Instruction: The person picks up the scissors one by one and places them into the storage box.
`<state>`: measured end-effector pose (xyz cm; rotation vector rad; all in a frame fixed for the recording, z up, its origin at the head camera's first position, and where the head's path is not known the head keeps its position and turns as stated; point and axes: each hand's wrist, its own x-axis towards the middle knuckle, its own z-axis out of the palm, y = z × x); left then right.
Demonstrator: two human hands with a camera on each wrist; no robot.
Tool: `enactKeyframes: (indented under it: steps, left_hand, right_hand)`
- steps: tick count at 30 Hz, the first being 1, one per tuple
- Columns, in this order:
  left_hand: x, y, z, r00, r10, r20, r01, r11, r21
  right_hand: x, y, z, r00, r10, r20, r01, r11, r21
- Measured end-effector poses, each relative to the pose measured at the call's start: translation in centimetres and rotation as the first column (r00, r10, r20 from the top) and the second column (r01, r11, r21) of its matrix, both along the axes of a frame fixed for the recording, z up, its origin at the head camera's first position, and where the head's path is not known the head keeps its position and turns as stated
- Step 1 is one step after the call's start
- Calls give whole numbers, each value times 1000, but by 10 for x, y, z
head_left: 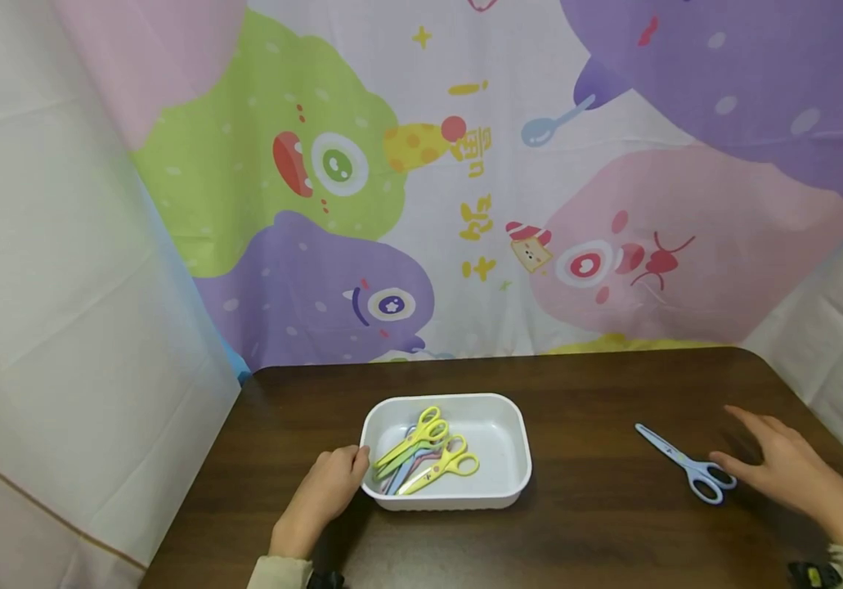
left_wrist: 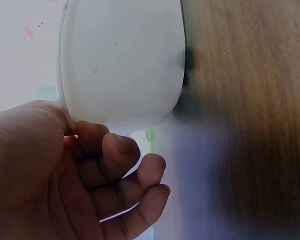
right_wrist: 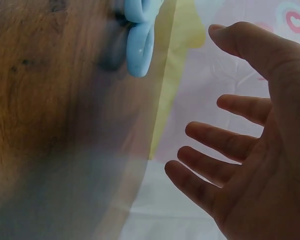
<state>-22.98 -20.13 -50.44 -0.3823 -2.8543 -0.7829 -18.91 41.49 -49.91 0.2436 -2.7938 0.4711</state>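
Note:
A white tray (head_left: pixel 498 446) stands on the brown table, with several scissors inside. Two yellow scissors (head_left: pixel 458 464) lie on top, over green, blue and pink ones. My left hand (head_left: pixel 327 488) pinches the tray's left rim between thumb and curled index finger; in the left wrist view the tray's outer wall (left_wrist: pixel 122 60) rises beyond the fingers. Blue scissors (head_left: pixel 686 466) lie flat on the table at the right, handles toward my right hand (head_left: pixel 789 470). That hand is spread just right of the handles, holding nothing. In the right wrist view only the blue handle loops (right_wrist: pixel 141 47) show.
The dark wooden table (head_left: pixel 576 532) has rounded back corners. Behind it hangs a cloth (head_left: pixel 480 311) printed with cartoon monsters. White curtains (head_left: pixel 82 286) border the left and right sides.

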Motion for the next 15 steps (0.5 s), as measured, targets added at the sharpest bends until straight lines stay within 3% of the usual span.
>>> enactKeyframes:
  steps: [2,7,11,15]
  left_hand:
    - [0,0,0,1000,-4,-1,4,1000,5]
    - [6,4,13,997,17,69,-17,1000,12]
    - [6,4,10,1000,1,26,-1,1000,4]
    - [6,7,15,996,34,79,-33,999,-8]
  right_hand:
    - [0,1,1,999,-16,42,15,1000,8]
    - [-2,3,1,989,-41,142,37,999,30]
    - [-1,2,-5,989,-28,142,26,1000,15]
    - [0,-1,-11,990,-11,138,11,1000,-1]
